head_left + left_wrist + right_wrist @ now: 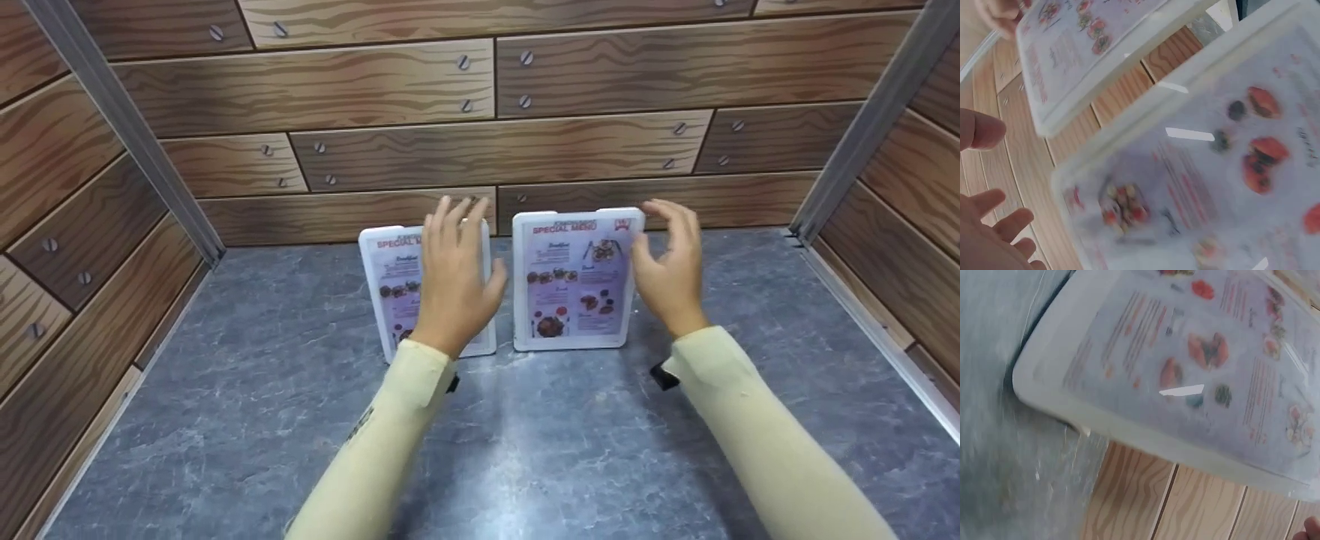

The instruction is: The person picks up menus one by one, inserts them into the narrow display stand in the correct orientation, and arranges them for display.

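Two white-framed menu stands printed "SPECIAL MENU" stand upright side by side, with a narrow gap between them. My left hand (456,281) is in front of the left menu stand (397,292) and hides much of its right half. Its fingers are extended and its thumb spread; in the left wrist view the thumb (982,130) and fingers sit apart from that stand. By the upper right corner of the right menu stand (577,285) is my right hand (671,266), its fingers loosely bent and thumb beside the edge. Whether it touches the frame is unclear.
The stands rest on a grey marbled tabletop (262,420). Behind them rises a wood-plank patterned wall (390,157), with similar panels at left and right. Metal corner posts (862,127) edge the space.
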`<action>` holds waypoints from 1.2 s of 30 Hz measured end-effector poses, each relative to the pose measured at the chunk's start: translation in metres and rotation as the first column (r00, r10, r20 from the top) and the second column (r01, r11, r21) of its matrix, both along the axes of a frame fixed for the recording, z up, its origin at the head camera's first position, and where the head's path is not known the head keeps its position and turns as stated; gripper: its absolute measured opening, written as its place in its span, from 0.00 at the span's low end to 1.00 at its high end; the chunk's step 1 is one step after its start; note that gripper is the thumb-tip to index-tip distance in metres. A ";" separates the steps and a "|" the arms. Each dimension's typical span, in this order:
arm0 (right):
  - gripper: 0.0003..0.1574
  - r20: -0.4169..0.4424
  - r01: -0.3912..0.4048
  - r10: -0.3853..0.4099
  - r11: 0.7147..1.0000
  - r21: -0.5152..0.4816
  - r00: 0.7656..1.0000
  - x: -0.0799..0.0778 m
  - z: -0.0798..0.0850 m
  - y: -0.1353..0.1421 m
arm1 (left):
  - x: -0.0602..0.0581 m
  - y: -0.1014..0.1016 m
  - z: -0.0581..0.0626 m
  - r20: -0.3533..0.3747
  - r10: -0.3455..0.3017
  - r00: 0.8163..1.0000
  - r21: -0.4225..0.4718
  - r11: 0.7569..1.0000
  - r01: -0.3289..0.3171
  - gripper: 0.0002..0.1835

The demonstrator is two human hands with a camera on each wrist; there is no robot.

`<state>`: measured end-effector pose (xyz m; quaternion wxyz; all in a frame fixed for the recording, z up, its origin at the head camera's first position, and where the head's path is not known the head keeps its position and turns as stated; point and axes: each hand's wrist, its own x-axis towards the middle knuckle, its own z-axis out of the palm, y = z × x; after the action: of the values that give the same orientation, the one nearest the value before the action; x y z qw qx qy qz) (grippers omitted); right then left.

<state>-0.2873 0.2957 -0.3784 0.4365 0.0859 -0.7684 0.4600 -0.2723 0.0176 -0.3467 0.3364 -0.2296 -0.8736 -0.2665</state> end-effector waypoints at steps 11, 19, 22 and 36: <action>0.19 0.230 0.087 0.012 0.906 -0.414 0.973 0.018 -0.029 0.010 | 0.000 -0.084 -0.026 0.104 0.065 0.992 0.470 0.876 -0.107 0.35; 0.17 0.404 0.022 0.200 0.876 -0.481 0.893 0.017 -0.048 0.017 | -0.005 -0.129 -0.053 0.448 0.010 0.894 0.440 0.868 -0.230 0.22; 0.13 0.394 -0.009 0.242 0.861 -0.509 0.887 0.018 -0.052 0.018 | -0.006 -0.136 -0.063 0.538 -0.035 0.842 0.375 0.905 -0.201 0.15; 0.15 0.414 -0.053 0.290 0.867 -0.496 0.863 0.020 -0.068 0.015 | -0.005 -0.149 -0.075 0.617 0.004 0.787 0.232 0.954 -0.187 0.11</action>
<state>-0.2674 0.3108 -0.4459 0.1981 -0.0674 -0.7062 0.6764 -0.2777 -0.1314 -0.4221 0.0791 -0.0362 -0.8987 -0.4298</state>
